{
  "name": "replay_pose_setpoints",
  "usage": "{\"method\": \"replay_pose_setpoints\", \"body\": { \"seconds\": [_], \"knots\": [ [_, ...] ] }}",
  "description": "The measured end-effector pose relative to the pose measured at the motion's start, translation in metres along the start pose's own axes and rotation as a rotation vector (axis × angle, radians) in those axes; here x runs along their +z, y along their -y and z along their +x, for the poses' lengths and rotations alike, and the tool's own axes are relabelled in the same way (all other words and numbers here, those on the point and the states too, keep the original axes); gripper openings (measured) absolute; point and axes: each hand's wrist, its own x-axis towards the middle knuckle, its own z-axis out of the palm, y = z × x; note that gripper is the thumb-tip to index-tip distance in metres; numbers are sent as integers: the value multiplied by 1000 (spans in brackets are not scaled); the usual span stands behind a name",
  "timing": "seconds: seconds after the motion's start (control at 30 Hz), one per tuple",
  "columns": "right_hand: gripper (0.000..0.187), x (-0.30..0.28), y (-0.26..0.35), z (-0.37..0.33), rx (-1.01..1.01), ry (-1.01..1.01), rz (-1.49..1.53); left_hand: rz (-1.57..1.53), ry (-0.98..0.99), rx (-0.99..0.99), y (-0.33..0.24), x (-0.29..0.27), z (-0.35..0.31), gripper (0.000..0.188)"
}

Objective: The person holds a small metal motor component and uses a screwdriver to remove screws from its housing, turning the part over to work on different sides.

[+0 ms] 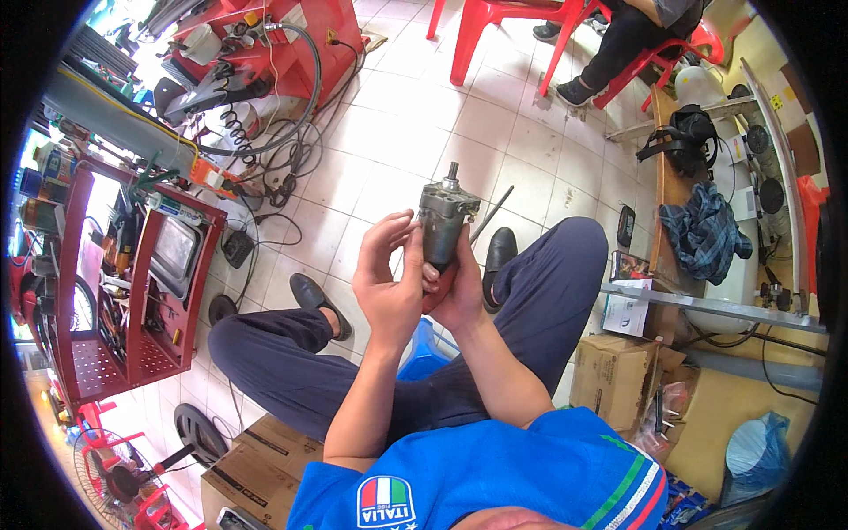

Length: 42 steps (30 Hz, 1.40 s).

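A dark metal starter motor point(441, 231) stands upright in front of me, its toothed shaft pointing up and away. My left hand point(389, 274) is cupped along its left side, with thumb and bent fingers against the casing. Around its lower right side, my right hand point(461, 290) is closed, with fingertips showing at the motor's bottom end. A screwdriver point(493, 215) also sits in my right hand: its dark shaft slants up to the right, and a bit of red handle shows below. The palms hide part of the motor and most of the handle.
A blue stool point(427, 350) shows between my knees. On the left stands a red tool rack point(199, 296) beside tangled cables. Cardboard boxes point(612, 378) lie at right, near a wooden bench with a plaid cloth point(704, 231). Another person sits by red chairs point(508, 11) at the back.
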Motion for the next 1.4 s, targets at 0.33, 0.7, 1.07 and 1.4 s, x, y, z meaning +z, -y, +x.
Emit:
{"method": "replay_pose_setpoints", "body": {
  "seconds": [0.33, 0.7, 1.07, 1.4],
  "knots": [
    [63, 3, 1, -2, 3, -9, -102, -8, -92, -106, -5, 6, 1, 28],
    [66, 4, -1, -4, 15, -31, -134, 43, -72, -92, -1, 5, 3, 33],
    [63, 4, -1, -3, 13, -63, -124, 49, -62, -163, -5, 4, 3, 35],
    [57, -5, -1, -2, -21, 6, -33, 67, -42, -172, -5, 6, 3, 32]
  ]
}}
